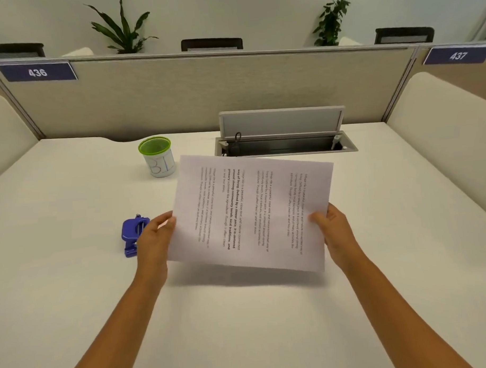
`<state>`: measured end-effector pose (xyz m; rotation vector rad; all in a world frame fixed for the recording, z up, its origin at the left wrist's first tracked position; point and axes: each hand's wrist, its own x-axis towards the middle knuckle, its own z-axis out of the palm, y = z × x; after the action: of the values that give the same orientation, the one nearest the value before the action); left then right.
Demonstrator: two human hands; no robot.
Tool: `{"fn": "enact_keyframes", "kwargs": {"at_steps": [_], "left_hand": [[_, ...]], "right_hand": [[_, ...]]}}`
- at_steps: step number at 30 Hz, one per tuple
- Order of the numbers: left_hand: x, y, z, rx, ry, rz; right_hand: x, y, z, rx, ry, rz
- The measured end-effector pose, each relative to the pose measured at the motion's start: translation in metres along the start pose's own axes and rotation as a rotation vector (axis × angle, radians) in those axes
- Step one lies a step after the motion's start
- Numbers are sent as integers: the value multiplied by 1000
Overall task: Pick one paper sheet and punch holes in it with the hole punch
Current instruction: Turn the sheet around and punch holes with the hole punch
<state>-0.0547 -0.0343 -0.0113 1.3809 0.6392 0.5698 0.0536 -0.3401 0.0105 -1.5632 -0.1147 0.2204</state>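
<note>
A white paper sheet with printed text, turned sideways, is held above the white desk; its shadow falls on the desk below. My left hand grips its left edge and my right hand grips its right edge. A blue hole punch lies on the desk just left of my left hand, partly hidden behind it.
A white cup with a green rim stands behind the sheet's left corner. An open cable tray with a raised lid is set in the desk at the back. Grey partition walls bound the desk on three sides.
</note>
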Motion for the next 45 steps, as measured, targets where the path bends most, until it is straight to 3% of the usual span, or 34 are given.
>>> {"fn": "enact_keyframes", "kwargs": {"at_steps": [4,12,29,38,45], "left_hand": [[-7,6,9,123,-142,119],[-13,21,12,71,-114,238],[-22,0,10,29,-141,124],[-20,-1,10,-110,-158,44],[-33,-4,25,-268,-146,-53]], "right_hand": [[2,-2,-1,-23,-11,-67],[4,-8,1,-1,21,-182],[2,30,-14,-51,59,-39],[8,24,-18,305,121,82],[-8,27,18,741,111,143]]}}
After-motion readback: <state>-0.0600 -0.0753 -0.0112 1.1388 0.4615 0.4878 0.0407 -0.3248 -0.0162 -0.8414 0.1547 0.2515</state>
